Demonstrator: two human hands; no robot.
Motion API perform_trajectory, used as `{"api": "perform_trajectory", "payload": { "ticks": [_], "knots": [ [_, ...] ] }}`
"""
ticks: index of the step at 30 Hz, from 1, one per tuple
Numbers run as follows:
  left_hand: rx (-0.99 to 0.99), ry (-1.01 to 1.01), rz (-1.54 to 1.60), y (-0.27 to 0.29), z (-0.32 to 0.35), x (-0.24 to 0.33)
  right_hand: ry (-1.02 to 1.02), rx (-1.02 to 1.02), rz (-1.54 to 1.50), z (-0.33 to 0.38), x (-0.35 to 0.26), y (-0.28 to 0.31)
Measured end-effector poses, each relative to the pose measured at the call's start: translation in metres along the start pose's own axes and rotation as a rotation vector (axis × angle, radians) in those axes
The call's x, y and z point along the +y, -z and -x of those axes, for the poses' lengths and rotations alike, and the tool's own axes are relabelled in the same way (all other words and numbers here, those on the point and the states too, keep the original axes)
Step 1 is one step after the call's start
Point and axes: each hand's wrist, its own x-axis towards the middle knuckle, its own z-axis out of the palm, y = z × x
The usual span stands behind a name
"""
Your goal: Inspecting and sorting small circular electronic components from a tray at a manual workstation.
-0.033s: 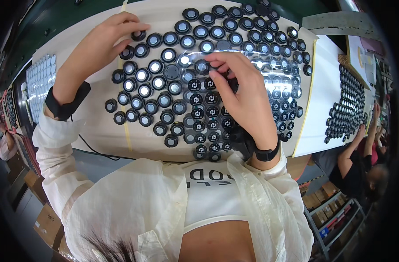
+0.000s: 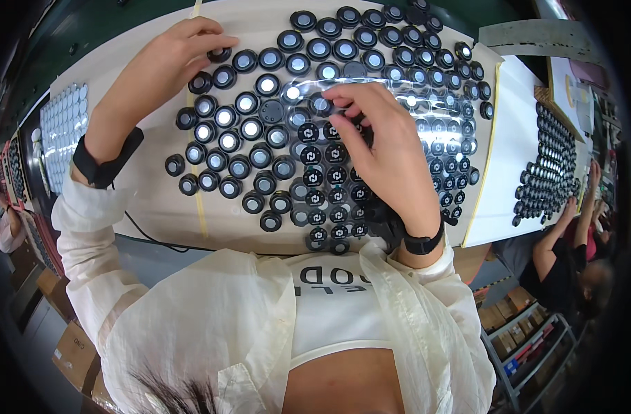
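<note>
Many black round knob-like pieces with pale grey discs on top stand in loose rows across the table. At the far left, my left hand (image 2: 165,63) has its fingers and thumb curled around one black round piece (image 2: 219,54). A clear plastic sheet (image 2: 398,88) bearing rows of round black stickers (image 2: 314,177) with a white mark lies over the pieces at centre and right. My right hand (image 2: 390,141) hovers over this sheet, fingers bent and thumb apart from the index fingertip. A black round piece (image 2: 320,104) shows beside its fingertips. My right palm hides the stickers beneath.
A sheet of pale round discs (image 2: 65,124) lies at the left end. Yellow tape (image 2: 482,165) marks the table's right part, beyond which more black pieces (image 2: 548,172) stand on a white surface. A co-worker (image 2: 557,265) is at the right. A black cable (image 2: 146,234) runs along the front edge.
</note>
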Motion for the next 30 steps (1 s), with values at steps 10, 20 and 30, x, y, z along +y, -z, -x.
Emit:
{"api": "perform_trajectory", "payload": {
  "ticks": [10,20,30],
  "knots": [
    [0.006,-0.214,0.169,-0.024,0.009,0.07,0.083,-0.153,0.308,-0.001,-0.011,-0.014],
    [0.056,-0.207,0.051,-0.056,0.015,0.072,0.044,-0.296,0.371,-0.028,-0.01,-0.015],
    [0.061,-0.21,0.063,-0.056,0.012,0.067,-0.014,-0.342,0.162,-0.013,-0.039,-0.002]
  ]
}}
